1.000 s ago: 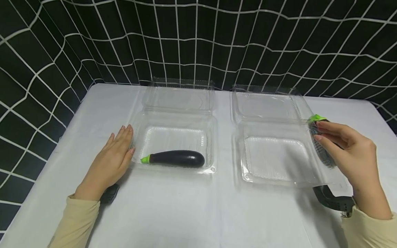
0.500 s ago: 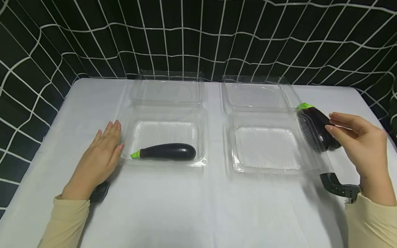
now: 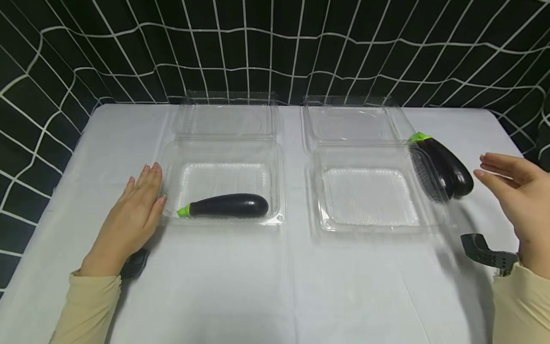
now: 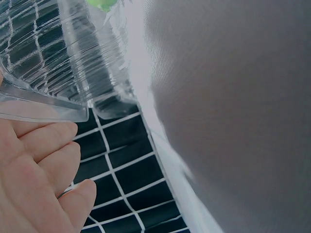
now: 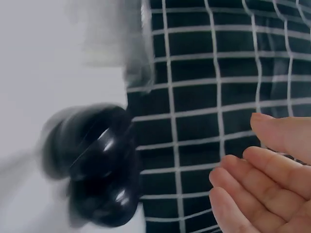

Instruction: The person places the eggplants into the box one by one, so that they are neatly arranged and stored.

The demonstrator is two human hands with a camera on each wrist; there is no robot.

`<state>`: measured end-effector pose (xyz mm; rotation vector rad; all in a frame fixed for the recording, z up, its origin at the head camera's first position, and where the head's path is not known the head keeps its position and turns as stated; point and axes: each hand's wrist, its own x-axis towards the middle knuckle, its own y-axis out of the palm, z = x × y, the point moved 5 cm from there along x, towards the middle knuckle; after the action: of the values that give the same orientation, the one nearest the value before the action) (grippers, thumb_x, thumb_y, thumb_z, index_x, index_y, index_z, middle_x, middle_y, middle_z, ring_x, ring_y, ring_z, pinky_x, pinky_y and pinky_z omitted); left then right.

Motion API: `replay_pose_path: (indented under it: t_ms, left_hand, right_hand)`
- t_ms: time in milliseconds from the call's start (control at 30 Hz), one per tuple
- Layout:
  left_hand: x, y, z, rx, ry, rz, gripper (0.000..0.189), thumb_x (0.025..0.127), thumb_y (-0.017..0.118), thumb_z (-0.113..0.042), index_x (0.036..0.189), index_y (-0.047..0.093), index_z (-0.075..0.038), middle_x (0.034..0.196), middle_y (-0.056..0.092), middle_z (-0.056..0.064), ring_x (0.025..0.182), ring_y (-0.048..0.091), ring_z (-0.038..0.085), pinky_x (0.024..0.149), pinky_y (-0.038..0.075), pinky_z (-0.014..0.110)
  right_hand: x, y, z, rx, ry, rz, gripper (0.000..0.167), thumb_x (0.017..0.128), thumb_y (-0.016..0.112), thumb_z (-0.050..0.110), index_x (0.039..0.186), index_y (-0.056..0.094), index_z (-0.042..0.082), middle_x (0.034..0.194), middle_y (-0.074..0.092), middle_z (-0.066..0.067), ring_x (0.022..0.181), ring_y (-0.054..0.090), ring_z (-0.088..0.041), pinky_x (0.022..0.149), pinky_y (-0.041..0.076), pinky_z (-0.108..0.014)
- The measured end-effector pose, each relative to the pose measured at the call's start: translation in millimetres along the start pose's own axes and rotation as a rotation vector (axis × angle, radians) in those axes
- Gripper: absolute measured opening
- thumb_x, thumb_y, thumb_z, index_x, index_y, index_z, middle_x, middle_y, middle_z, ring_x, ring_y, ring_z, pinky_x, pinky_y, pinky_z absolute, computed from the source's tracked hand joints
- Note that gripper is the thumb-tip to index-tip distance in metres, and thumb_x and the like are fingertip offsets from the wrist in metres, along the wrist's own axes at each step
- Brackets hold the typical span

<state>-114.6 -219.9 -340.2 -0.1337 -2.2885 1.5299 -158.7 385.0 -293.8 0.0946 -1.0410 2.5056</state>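
Observation:
Two clear plastic clamshell containers stand side by side with their lids folded back. In the left container, a dark eggplant with a green stem lies along the near side. My left hand lies at that container's left edge, fingers fairly straight; in the left wrist view the rim passes by the fingers. Two more eggplants lie together just right of the right container, partly seen through its wall. My right hand hovers to their right, apart from them, holding nothing, fingers extended and thumb separate.
A white cloth covers the table. Behind it and at the sides hangs a black curtain with a white grid. The raised lids reach close to the back edge. A dark wrist mount sticks out under the right wrist.
My right hand has drawn away rightward from the eggplants beside the right container, which now show more fully. The left hand stays at its container's edge. The head view has shifted slightly.

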Motion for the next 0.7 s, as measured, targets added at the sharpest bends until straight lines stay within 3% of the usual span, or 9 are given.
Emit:
replay_pose_path:
  t_ms: [133,267,333,467,600,700]
  left_hand:
    - [2.4,0.6,-0.6,-0.004,0.01,-0.006,0.055,0.101,0.041,-0.02,0.144,0.025,0.009,0.147,0.029,0.026,0.139,0.022,0.034,0.115,0.011,0.045]
    - [3.9,1.2,-1.3,-0.002,0.013,-0.005,0.055,0.101,0.041,-0.02,0.144,0.025,0.009,0.148,0.028,0.025,0.139,0.022,0.034,0.115,0.012,0.046]
    - [3.6,0.9,-1.5,0.001,0.009,-0.004,0.055,0.101,0.041,-0.02,0.144,0.025,0.009,0.147,0.029,0.025,0.139,0.022,0.034,0.115,0.012,0.046]
    - [1.7,0.4,-0.2,0.006,-0.005,-0.002,0.055,0.101,0.041,-0.02,0.144,0.025,0.009,0.147,0.029,0.026,0.14,0.021,0.034,0.115,0.01,0.044]
    - [0.2,0.1,0.7,0.008,-0.011,-0.006,0.055,0.101,0.041,-0.021,0.144,0.025,0.009,0.147,0.03,0.025,0.14,0.022,0.033,0.115,0.01,0.044]
    - [-0.6,0.3,0.5,0.008,-0.01,-0.009,0.055,0.101,0.041,-0.021,0.144,0.025,0.009,0.147,0.03,0.026,0.14,0.022,0.033,0.115,0.011,0.044]
  right_hand:
    - [17.0,-4.7,-49.7,0.147,0.003,-0.015,0.035,0.09,0.064,0.01,0.125,0.062,0.009,0.1,0.06,0.024,0.084,0.055,0.013,0.078,0.042,-0.004]
    - [26.4,-7.4,-82.0,0.247,0.079,-0.023,0.033,0.088,0.065,0.006,0.121,0.064,0.011,0.093,0.063,0.024,0.078,0.059,0.01,0.072,0.04,-0.003]
    - [36.1,-6.0,-108.1,0.25,0.104,-0.009,0.035,0.088,0.067,0.008,0.122,0.064,0.012,0.094,0.063,0.023,0.079,0.059,0.009,0.07,0.04,-0.003]
    - [44.3,1.1,-130.5,0.205,0.113,0.022,0.039,0.086,0.069,0.013,0.124,0.063,0.012,0.098,0.063,0.02,0.081,0.059,0.008,0.067,0.041,-0.003]
    - [26.6,5.4,-97.1,0.141,0.15,0.029,0.036,0.088,0.067,0.013,0.124,0.063,0.012,0.095,0.06,0.023,0.08,0.055,0.011,0.067,0.04,-0.002]
    - [21.8,6.8,-91.9,0.164,0.147,0.027,0.033,0.087,0.068,0.012,0.119,0.066,0.017,0.092,0.061,0.025,0.078,0.055,0.013,0.067,0.041,-0.001]
